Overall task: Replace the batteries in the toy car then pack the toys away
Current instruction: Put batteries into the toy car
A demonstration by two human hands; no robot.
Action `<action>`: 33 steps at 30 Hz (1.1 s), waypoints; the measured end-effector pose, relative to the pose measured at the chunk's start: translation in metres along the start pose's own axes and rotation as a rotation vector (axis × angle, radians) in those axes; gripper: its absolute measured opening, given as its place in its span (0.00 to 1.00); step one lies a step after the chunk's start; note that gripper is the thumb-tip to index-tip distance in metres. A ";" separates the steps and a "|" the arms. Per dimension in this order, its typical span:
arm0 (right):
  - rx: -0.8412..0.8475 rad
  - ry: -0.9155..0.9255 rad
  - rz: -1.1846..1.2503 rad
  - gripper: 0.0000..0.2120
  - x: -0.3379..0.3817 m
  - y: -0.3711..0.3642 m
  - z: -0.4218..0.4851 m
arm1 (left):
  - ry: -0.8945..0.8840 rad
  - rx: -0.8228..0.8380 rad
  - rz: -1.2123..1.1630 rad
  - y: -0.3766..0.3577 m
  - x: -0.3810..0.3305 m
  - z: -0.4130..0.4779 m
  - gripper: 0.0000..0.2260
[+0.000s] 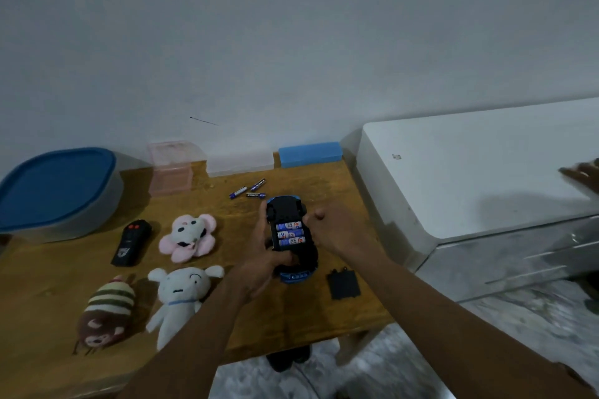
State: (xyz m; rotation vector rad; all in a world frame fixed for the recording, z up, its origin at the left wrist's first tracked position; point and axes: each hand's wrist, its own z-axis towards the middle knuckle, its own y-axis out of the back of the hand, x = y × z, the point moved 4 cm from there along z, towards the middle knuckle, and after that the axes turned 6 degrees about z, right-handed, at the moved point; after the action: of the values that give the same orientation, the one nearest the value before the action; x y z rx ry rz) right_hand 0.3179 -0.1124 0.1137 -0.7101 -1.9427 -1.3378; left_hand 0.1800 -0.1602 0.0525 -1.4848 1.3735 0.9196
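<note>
The left hand (259,266) wraps its fingers round one side of the blue and black plastic toy car (287,209), which is upside down over the brown wooden table (48,285). The right hand (325,230) holds the car's other side with bent fingers. Three white and blue batteries (289,233) sit side by side in the car's open tummy. A flat black plastic cover (343,283) lies just right of the car. Three purple loose batteries (248,190) lie just past its far end. Left of the car lie a pink soft toy (188,238), a white soft toy (180,298), a stripy brown soft toy (107,317) and a black remote control (131,243).
</note>
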 end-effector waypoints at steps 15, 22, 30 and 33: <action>-0.079 -0.334 0.539 0.07 -0.003 -0.015 0.005 | -0.083 -0.056 0.075 0.002 -0.007 -0.002 0.54; 0.008 -0.460 0.783 0.10 -0.004 -0.025 -0.006 | -0.039 -0.037 0.140 0.013 -0.002 -0.007 0.56; -0.004 -0.410 0.804 0.08 -0.004 -0.025 -0.006 | -0.006 -0.044 0.077 0.016 0.002 -0.007 0.54; -0.020 -0.367 0.783 0.05 -0.003 -0.026 -0.004 | -0.014 -0.028 0.035 0.014 0.006 -0.006 0.54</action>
State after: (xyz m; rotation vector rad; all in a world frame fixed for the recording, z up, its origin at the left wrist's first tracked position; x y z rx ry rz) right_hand 0.3018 -0.1251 0.0976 -1.6058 -1.6129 -0.7672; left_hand 0.1663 -0.1680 0.0473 -1.4767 1.3852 0.9731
